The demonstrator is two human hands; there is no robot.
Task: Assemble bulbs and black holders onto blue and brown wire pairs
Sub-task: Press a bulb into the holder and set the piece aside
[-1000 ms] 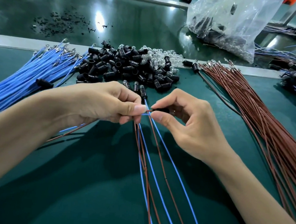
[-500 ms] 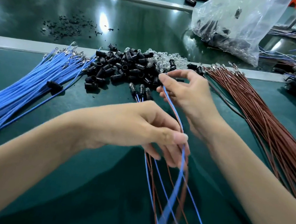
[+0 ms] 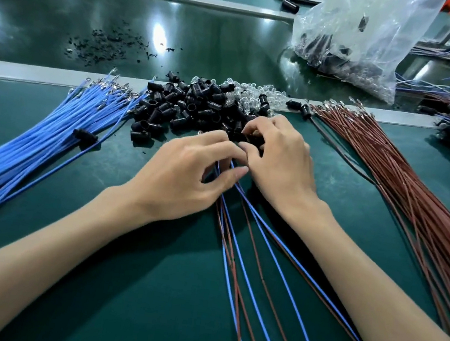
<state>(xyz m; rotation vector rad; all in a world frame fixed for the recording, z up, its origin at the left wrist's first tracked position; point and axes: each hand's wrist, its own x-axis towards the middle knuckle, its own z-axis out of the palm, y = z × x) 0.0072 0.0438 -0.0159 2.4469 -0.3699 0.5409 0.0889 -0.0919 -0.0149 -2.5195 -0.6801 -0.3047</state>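
Rejoining hands by black holders

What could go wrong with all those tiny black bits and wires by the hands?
1. The right hand works at the edge of the heap of small black plastic holders and might scatter them.
2. The thin blue and brown wire pairs cross each other just below the left hand and could tangle.

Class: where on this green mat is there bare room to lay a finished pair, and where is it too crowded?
Bare mat lies between the blue wire bundle and the left hand; another patch lies between the right hand and the brown wire bundle. It is crowded at the black holders and over the wire pairs.
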